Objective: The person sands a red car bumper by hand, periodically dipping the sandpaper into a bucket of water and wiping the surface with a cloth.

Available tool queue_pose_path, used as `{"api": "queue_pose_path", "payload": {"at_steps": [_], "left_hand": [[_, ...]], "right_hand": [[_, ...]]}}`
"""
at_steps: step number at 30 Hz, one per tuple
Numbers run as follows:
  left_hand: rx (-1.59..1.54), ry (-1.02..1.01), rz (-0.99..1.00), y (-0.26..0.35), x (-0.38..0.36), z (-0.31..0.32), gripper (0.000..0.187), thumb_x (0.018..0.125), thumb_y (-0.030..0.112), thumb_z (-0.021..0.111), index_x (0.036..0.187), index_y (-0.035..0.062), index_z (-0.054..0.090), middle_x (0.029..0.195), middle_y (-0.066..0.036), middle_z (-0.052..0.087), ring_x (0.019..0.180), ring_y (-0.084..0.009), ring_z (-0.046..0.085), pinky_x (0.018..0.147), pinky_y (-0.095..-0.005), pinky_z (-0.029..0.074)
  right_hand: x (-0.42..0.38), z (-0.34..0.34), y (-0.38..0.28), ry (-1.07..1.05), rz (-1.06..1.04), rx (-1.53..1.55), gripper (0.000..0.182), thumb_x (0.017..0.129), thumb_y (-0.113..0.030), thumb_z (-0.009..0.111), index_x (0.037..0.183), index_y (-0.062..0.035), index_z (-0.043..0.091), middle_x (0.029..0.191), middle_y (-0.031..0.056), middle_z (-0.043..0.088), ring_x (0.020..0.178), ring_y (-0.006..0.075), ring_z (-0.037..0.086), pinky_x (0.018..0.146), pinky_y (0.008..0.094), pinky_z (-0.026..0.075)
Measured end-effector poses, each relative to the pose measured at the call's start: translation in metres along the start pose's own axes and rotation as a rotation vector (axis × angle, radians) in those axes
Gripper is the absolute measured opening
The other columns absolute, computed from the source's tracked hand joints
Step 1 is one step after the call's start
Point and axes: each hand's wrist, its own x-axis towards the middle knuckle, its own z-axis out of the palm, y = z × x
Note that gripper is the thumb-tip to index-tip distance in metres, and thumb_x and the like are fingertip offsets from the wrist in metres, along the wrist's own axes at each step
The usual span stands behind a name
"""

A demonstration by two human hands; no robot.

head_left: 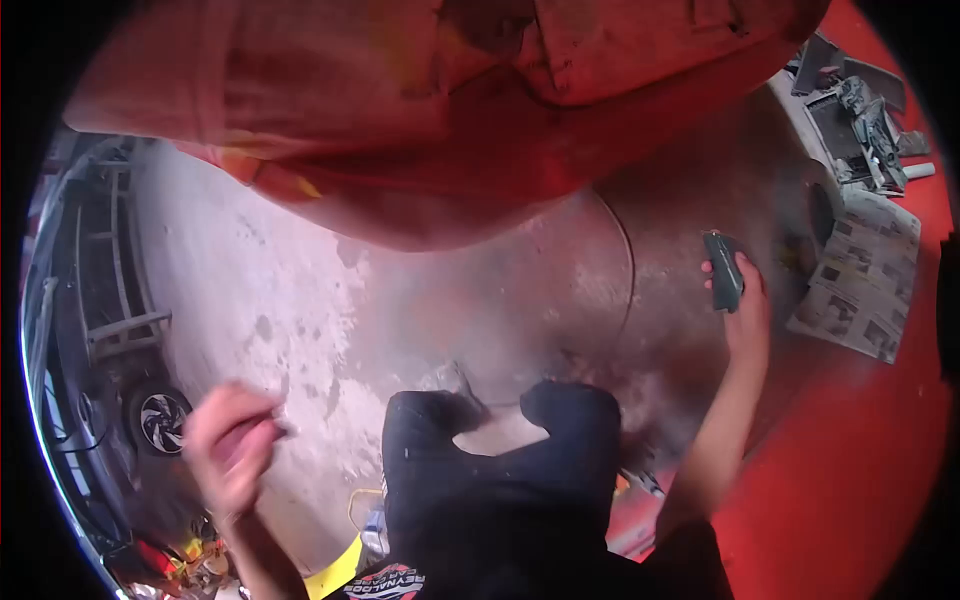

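Observation:
My right hand [748,290] is out to the right above the floor, closed around a dark grey-green block that looks like a sanding block [722,272]. Its thumb and fingers press on the block's two long sides. My left hand [232,440] is raised at the lower left, blurred by motion. Its fingers curl in toward the thumb, and what lies between them, if anything, is too smeared to make out. In front of me, across the top, hangs a red car body panel [430,190] with dull, dusty patches. Neither hand touches it.
A thin dark line or hose [630,255] curves over the stained concrete floor [300,260]. At right lie newspaper sheets [865,270] and a crate of parts [840,130] on a red surface. A dark car with a spoked wheel [162,422] stands at left.

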Motion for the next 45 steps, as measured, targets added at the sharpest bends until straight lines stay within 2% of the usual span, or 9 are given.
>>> {"api": "queue_pose_path", "payload": {"at_steps": [1,4,8,11,16,20,30,41,45], "left_hand": [[-0.17,-0.024,-0.3,-0.024,0.006,0.035,0.023,0.096,0.005,0.072,0.117,-0.0026,0.076,0.081,-0.007,0.069,0.072,-0.0151,0.069,0.061,-0.0265,0.052],[-0.413,0.0,-0.405,-0.197,0.056,0.209,0.018,0.105,0.013,0.071,0.117,0.0005,0.076,0.079,-0.001,0.067,0.062,-0.0079,0.064,0.051,-0.0234,0.046],[-0.389,-0.023,-0.443,-0.339,0.105,0.325,0.017,0.106,0.019,0.073,0.115,0.0058,0.078,0.078,0.002,0.068,0.063,-0.0057,0.061,0.05,-0.0248,0.047],[-0.519,0.158,-0.208,-0.433,0.142,0.38,0.017,0.105,0.017,0.074,0.113,0.0016,0.077,0.08,0.001,0.068,0.068,-0.0076,0.063,0.059,-0.027,0.052],[-0.533,0.186,-0.123,-0.465,0.196,0.432,0.014,0.106,0.011,0.072,0.113,-0.0009,0.074,0.078,0.001,0.065,0.065,-0.0067,0.06,0.058,-0.026,0.051],[-0.373,0.123,-0.056,-0.462,0.193,0.422,0.016,0.105,0.012,0.073,0.113,-0.0017,0.075,0.08,0.0,0.068,0.07,-0.0086,0.065,0.064,-0.0268,0.055],[-0.337,0.185,0.003,-0.477,0.176,0.421,0.015,0.103,0.009,0.074,0.112,-0.0022,0.075,0.085,-0.005,0.073,0.076,-0.0118,0.071,0.069,-0.0285,0.058],[-0.493,0.269,-0.001,-0.515,0.175,0.416,0.015,0.104,0.009,0.073,0.111,-0.0035,0.072,0.086,-0.006,0.072,0.072,-0.0127,0.07,0.065,-0.0305,0.059],[-0.374,0.294,-0.036,-0.522,0.178,0.414,0.015,0.104,0.009,0.072,0.112,-0.0035,0.07,0.081,-0.005,0.07,0.068,-0.0127,0.068,0.063,-0.0306,0.058]], "right_hand": [[0.007,0.014,0.012,-0.024,-0.015,0.218,0.053,0.107,-0.036,0.063,0.148,-0.002,0.059,0.122,0.0126,0.073,0.102,0.0286,0.069,0.09,0.0403,0.055],[0.137,0.02,0.154,-0.177,-0.115,0.956,0.042,0.108,-0.033,0.063,0.137,-0.002,0.064,0.116,0.0136,0.072,0.099,0.0276,0.07,0.082,0.0375,0.057],[0.259,0.074,0.387,0.266,0.198,0.801,0.043,0.105,-0.038,0.065,0.137,-0.0092,0.066,0.121,0.0079,0.072,0.106,0.0287,0.071,0.087,0.0466,0.058],[0.29,0.14,0.434,0.452,0.277,0.648,0.045,0.104,-0.045,0.067,0.137,-0.0161,0.067,0.126,0.0016,0.073,0.108,0.0271,0.073,0.091,0.0496,0.056],[0.277,0.209,0.338,0.211,-0.243,1.012,0.05,0.109,-0.041,0.063,0.151,-0.0138,0.062,0.14,0.0022,0.068,0.128,0.0218,0.065,0.104,0.0414,0.048],[0.22,0.261,0.257,0.679,-1.348,-0.045,0.04,0.111,-0.012,0.055,0.15,-0.0067,0.064,0.156,0.012,0.063,0.136,0.024,0.062,0.112,0.0424,0.042],[0.204,0.326,0.204,0.805,-1.689,-0.042,0.039,0.107,-0.014,0.061,0.144,-0.0066,0.07,0.145,0.0041,0.072,0.115,0.0305,0.055,0.109,0.0412,0.039],[0.228,0.297,0.209,0.985,-1.354,-0.028,0.029,0.105,-0.014,0.065,0.131,-0.0134,0.078,0.14,-0.0019,0.075,0.11,0.0276,0.06,0.101,0.0405,0.043],[0.186,0.309,0.204,0.897,-1.678,0.093,0.034,0.094,-0.002,0.067,0.125,-0.0125,0.078,0.124,-0.0009,0.078,0.101,0.0253,0.069,0.095,0.0411,0.046]]}}
